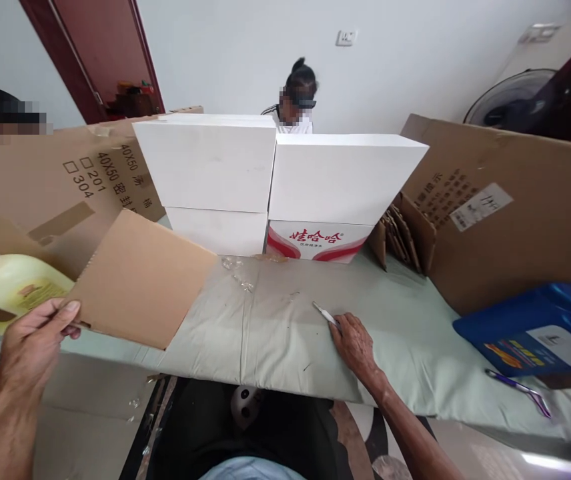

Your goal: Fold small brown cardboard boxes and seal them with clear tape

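Observation:
My left hand (40,333) pinches the lower left corner of a flat brown cardboard piece (145,280), which is tilted above the left part of the cloth-covered table. My right hand (355,340) rests on the table with its fingers closed round a thin white pen-like tool (326,313); the tool's tip points up and to the left. Beyond my hands stand white boxes (210,167), and one at the lower right, a white and red box (318,241), carries red lettering. The cardboard piece and the tool are well apart.
A yellowish jug (10,283) stands at left, before a large carton (65,180). At right are folded cardboard pieces (400,233), a big carton (515,220), a blue container (530,333) and a purple-handled tool (518,390). A person (298,97) sits behind the boxes.

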`<state>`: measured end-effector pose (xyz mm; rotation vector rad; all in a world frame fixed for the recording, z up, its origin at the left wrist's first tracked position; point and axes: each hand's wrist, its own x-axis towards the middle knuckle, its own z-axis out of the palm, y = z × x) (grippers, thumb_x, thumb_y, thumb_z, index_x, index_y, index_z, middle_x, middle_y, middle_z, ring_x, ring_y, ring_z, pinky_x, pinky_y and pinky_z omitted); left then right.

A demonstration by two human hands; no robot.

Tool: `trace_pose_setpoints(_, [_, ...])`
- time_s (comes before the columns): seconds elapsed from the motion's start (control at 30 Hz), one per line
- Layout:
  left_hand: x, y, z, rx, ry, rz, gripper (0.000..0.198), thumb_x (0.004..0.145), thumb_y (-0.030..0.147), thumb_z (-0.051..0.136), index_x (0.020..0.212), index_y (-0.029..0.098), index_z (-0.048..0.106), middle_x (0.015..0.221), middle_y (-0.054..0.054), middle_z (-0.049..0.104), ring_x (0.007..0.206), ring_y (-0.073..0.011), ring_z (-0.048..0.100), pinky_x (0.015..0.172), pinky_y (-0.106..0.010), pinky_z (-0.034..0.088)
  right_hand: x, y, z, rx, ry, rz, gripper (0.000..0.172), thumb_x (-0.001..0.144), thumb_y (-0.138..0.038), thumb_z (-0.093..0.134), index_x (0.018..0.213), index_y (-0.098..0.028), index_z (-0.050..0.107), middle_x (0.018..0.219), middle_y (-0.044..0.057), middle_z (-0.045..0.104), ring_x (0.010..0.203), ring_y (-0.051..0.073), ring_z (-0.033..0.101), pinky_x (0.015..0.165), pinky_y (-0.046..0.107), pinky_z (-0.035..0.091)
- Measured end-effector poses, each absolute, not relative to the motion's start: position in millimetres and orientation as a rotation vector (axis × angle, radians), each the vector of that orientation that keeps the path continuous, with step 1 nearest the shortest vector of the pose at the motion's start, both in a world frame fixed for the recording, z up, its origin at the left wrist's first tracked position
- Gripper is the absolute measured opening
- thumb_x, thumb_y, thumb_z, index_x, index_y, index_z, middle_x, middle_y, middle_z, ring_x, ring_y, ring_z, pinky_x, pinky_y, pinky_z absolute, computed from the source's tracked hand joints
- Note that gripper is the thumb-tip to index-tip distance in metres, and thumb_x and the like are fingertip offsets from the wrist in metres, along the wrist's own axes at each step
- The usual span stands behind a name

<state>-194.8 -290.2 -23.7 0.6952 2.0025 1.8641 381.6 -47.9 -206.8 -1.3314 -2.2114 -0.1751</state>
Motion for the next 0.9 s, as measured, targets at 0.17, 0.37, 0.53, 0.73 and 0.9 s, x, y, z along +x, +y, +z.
trace_pose_setpoints(0.17, [-193,-296,-20,0.465,1.994,1.918,0.040,0.039,0.029,0.087,0.074,0.023,0.070,0.076,0.005,0.064,0.071,-0.0151,0.051,0.057,-0.025,0.040,351,-48,-198,-1.259,-2.331,-0.027,0.026,0.111,-0.026,0.046,0.106,-0.020,0.071,0.106,0.016,0.072,0.101,0.030,0.065,0.093,0.041,0.050])
trace_pose_setpoints(0.37, [-196,-303,-25,0.428,1.973,1.949,0.039,0.040,0.025,0.086,0.076,0.024,0.072,0.077,0.005,0.068,0.070,-0.0149,0.053,0.055,-0.024,0.043,267,6,-179,-1.012,-2.575,0.305,0.017,0.102,-0.017,0.061,0.097,-0.023,0.076,0.107,0.010,0.075,0.104,0.024,0.070,0.093,0.033,0.055])
trace_pose_setpoints(0.53, [-198,-316,-33,0.357,1.976,1.949,0.040,0.041,0.024,0.083,0.079,0.025,0.074,0.078,0.007,0.071,0.069,-0.0131,0.055,0.056,-0.022,0.047,205,30,-165,-0.879,-2.563,0.502,0.028,0.103,-0.015,0.058,0.123,-0.021,0.077,0.129,0.015,0.075,0.122,0.027,0.069,0.108,0.041,0.056])
trace_pose_setpoints(0.73, [-206,-325,-41,0.394,1.943,1.929,0.035,0.046,0.026,0.085,0.078,0.025,0.071,0.074,0.007,0.070,0.067,-0.0151,0.057,0.054,-0.025,0.047,145,28,-163,-0.658,-2.509,0.854,0.015,0.101,-0.032,0.077,0.111,-0.022,0.079,0.127,0.007,0.077,0.122,0.024,0.071,0.111,0.044,0.056])
trace_pose_setpoints(0.9, [-205,-331,-47,0.400,1.959,1.844,0.030,0.056,0.031,0.091,0.080,0.029,0.071,0.071,0.007,0.072,0.066,-0.0178,0.056,0.056,-0.030,0.047,156,60,-142,-0.772,-2.201,1.032,0.019,0.099,-0.039,0.077,0.109,-0.023,0.080,0.129,0.010,0.076,0.121,0.028,0.069,0.112,0.051,0.054])
